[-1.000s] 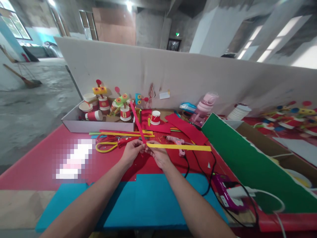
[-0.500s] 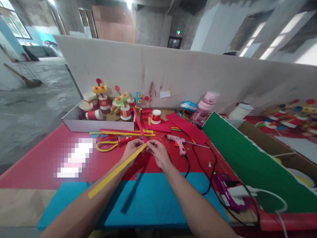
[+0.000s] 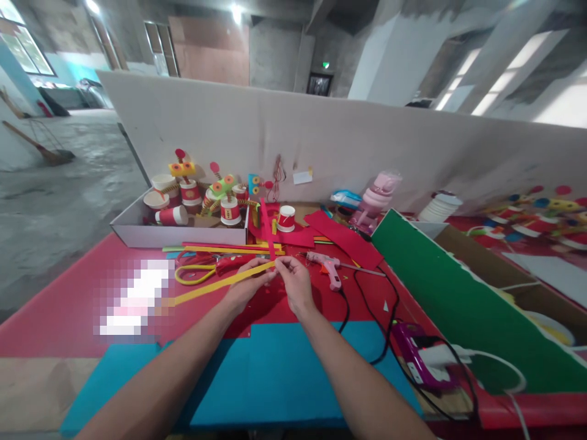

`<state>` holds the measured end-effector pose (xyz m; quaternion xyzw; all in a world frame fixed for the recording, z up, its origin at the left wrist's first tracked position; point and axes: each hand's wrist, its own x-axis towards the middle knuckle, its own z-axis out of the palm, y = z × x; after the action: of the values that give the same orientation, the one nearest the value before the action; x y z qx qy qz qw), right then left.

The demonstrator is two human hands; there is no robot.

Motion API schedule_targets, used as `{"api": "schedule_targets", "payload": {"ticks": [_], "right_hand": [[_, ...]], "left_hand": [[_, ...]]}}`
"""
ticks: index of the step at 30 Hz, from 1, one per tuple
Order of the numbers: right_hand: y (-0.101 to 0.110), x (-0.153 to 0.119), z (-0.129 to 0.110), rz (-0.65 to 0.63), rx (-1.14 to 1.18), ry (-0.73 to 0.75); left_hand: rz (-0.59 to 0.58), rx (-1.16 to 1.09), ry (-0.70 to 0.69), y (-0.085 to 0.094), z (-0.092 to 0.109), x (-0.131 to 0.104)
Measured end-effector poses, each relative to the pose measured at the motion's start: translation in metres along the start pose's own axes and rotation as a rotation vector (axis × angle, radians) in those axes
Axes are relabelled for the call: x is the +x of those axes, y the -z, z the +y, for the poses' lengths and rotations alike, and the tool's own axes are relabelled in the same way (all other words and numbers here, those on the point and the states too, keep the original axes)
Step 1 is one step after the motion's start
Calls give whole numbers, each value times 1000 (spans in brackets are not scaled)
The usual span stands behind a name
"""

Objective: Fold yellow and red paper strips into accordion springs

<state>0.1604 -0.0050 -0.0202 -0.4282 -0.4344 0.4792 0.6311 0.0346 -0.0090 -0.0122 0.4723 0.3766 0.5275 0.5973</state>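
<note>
A yellow paper strip (image 3: 206, 288) and a red paper strip (image 3: 267, 227) meet at an angle between my hands. My right hand (image 3: 296, 284) pinches them where they cross, thumb and fingertips together. Close beside it on the left, my left hand (image 3: 245, 290) has its fingers drawn together at the yellow strip, which runs across the back of the fingers; its fingertips are partly hidden. The yellow strip's free end points left over the table, and the red one stands away toward the back. A pink glue gun (image 3: 331, 269) lies just right of my right hand.
Yellow-handled scissors (image 3: 195, 275) and loose paper strips lie left of my hands. Behind stand a white box (image 3: 183, 236) of paper-cup figures and a red-and-white cup (image 3: 287, 219). A green-sided box (image 3: 458, 293), purple power strip (image 3: 424, 360) and cables occupy the right. Blue board (image 3: 293, 373) lies in front.
The yellow strip has swung from pointing down toward my left forearm to lying flatter, out to the left. The red strip leans more upright. My left hand has turned, its fingers now pointing right.
</note>
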Motion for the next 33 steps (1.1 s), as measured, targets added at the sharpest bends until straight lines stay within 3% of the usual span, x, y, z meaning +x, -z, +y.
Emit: {"api": "schedule_targets", "payload": {"ticks": [8, 20, 25, 28, 33], "right_hand": [[-2, -2, -5, -119, 41, -85], [1, -1, -7, -215, -80, -2], [5, 3, -9, -244, 4, -140], [7, 5, -13, -227, -33, -130], [4, 3, -10, -93, 61, -113]], "left_hand": [[60, 88, -102, 9, 2, 1], [-15, -163, 37, 11, 3, 2], [-31, 22, -30, 15, 2, 3], [-22, 44, 2, 14, 2, 4], [19, -186, 54, 16, 3, 7]]}}
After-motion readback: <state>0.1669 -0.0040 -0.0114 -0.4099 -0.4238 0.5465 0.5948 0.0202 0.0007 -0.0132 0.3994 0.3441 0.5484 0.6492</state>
